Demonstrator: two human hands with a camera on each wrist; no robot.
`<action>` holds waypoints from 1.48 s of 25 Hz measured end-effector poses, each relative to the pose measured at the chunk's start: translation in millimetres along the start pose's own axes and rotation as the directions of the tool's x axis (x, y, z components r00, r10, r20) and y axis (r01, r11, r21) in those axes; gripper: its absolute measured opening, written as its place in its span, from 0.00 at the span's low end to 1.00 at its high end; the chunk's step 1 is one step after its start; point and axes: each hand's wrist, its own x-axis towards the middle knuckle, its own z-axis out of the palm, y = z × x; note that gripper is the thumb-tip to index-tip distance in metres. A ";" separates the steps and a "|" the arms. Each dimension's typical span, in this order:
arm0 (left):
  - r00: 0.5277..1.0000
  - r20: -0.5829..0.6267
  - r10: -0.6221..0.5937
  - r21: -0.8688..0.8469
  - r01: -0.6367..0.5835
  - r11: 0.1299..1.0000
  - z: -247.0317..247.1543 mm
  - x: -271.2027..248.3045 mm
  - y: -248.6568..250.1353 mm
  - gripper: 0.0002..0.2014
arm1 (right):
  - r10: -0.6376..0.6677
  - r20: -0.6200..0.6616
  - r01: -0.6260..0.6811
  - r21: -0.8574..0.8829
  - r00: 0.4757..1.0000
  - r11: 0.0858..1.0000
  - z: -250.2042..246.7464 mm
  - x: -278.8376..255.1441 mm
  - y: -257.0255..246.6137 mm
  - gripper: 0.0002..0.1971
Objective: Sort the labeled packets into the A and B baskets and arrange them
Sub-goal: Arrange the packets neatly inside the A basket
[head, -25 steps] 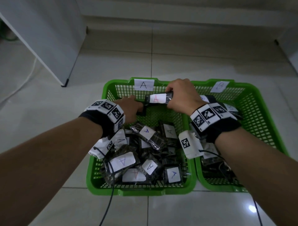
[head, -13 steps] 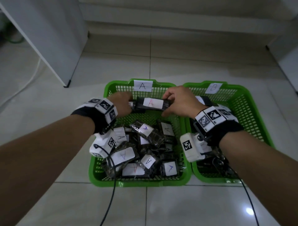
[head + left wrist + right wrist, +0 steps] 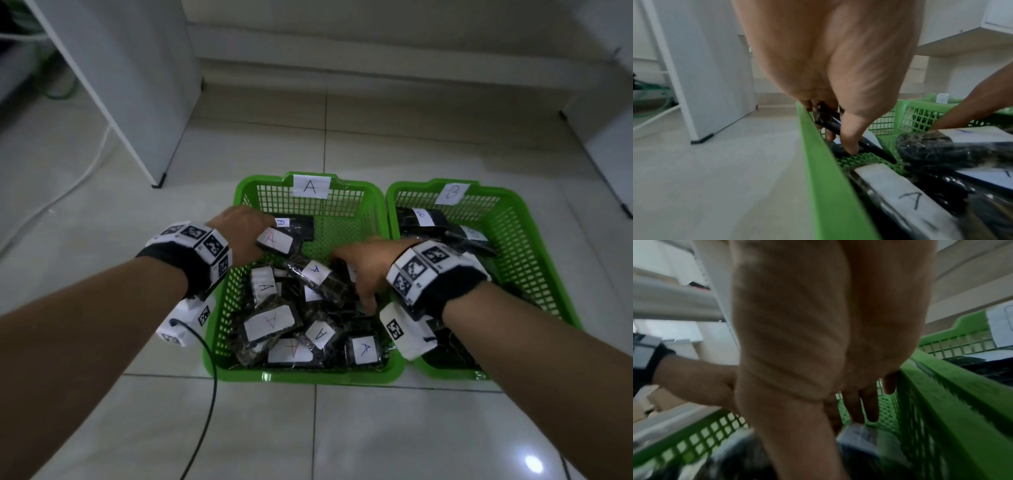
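Observation:
Two green mesh baskets sit side by side on the floor, basket A on the left and basket B on the right, each with a paper letter on its far wall. My left hand grips a black packet with a red A label at the far left of basket A, above another A packet. In the left wrist view, the thumb and fingers pinch that packet by the basket wall. My right hand reaches, fingers straight, into the pile of A packets, holding nothing.
Black packets with B labels lie in basket B. A white cabinet panel stands on the tiled floor at the back left, white furniture at the right. A black cable trails from my left wrist over the floor.
My right hand has let go of the red A packet and dropped to the pile at the basket's right side. My left hand has carried the packet to the far left corner.

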 end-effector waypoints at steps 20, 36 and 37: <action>0.990 0.121 -0.070 0.244 0.039 0.969 16.6 -8.4 11.1 0.27 | 0.063 -0.380 -0.088 -0.050 0.923 0.995 -31.5 38.0 -19.7 0.12; 0.993 0.112 -0.044 0.239 0.016 0.971 14.5 -8.6 15.4 0.27 | 0.071 -0.389 -0.112 -0.084 0.918 0.990 -57.0 41.5 -6.8 0.15; 0.992 0.122 -0.045 0.242 0.014 0.970 14.6 -8.9 15.2 0.27 | 0.077 -0.414 -0.116 -0.069 0.907 0.991 -60.2 43.1 -5.0 0.14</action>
